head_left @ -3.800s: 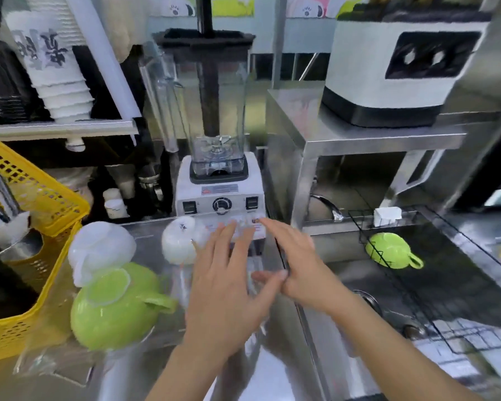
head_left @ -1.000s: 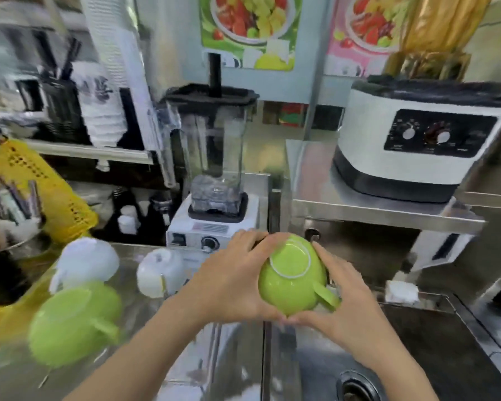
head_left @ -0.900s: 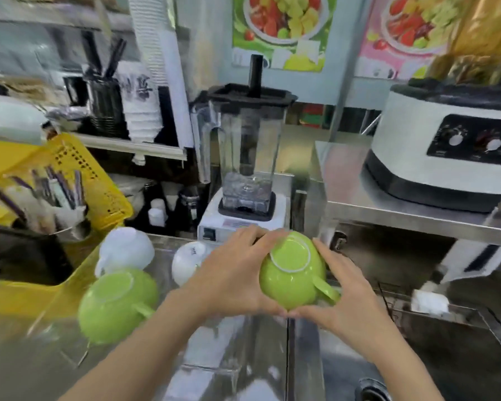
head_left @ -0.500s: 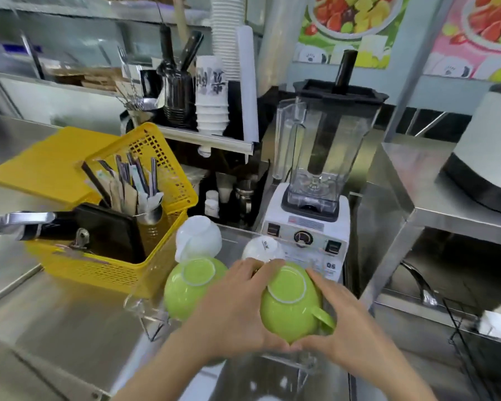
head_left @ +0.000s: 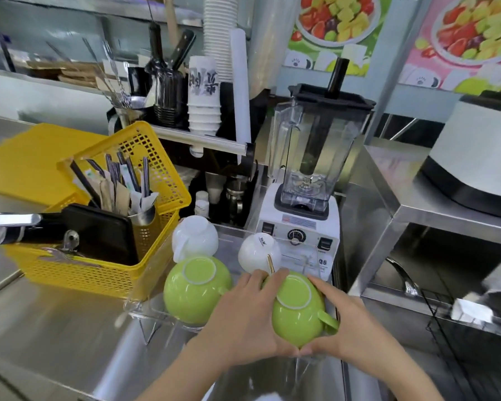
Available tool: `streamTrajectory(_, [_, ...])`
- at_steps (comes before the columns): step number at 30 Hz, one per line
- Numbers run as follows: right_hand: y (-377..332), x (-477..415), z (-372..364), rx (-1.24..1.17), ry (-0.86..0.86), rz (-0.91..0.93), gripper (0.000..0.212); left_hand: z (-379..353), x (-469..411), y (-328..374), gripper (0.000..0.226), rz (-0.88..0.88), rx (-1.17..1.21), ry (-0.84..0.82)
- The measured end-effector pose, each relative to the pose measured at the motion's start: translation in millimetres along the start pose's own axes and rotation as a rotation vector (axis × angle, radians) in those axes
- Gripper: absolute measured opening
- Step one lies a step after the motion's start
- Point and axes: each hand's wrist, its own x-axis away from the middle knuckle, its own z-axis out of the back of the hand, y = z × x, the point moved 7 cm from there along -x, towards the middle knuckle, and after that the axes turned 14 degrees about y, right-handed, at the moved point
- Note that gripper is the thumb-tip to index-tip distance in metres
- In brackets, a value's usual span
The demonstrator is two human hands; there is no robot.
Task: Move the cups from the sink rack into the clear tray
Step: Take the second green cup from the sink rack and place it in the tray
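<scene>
Both hands cup an upside-down green cup [head_left: 297, 312] over the right part of the clear tray [head_left: 145, 309]. My left hand [head_left: 245, 322] wraps its left side; my right hand [head_left: 350, 328] holds the right side next to the handle. In the tray stand another green cup [head_left: 195, 289] and two white cups [head_left: 195, 237] [head_left: 258, 251], all upside down. The black sink rack [head_left: 457, 342] shows at the far right; no cup is visible on it.
A yellow basket [head_left: 104, 273] with utensils and a black pan stands left of the tray. A blender [head_left: 307, 198] sits just behind the tray. A steel shelf [head_left: 417, 209] with a white appliance [head_left: 475, 157] rises on the right.
Both hands have carried the green cup leftward from the sink rack to over the clear tray and lowered it beside the other green cup. The view has swung left.
</scene>
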Motion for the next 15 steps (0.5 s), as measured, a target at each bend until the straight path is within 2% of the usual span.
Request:
streamTrajectory(9, [2, -7, 4, 0.063, -0.087, -0.082, 0.101, -8, -2, 0, 0.117, 0.06, -0.096, -0.024])
streamTrajectory(13, [-6, -13, 0, 0.109, -0.171, -0.055, 0.096, -10, -1, -3, 0.117, 0.091, -0.135, -0.025])
streamTrajectory(15, [-9, -16, -1, 0.134, -0.182, -0.047, 0.1, -10, -2, -5, 0.116, 0.089, -0.159, -0.014])
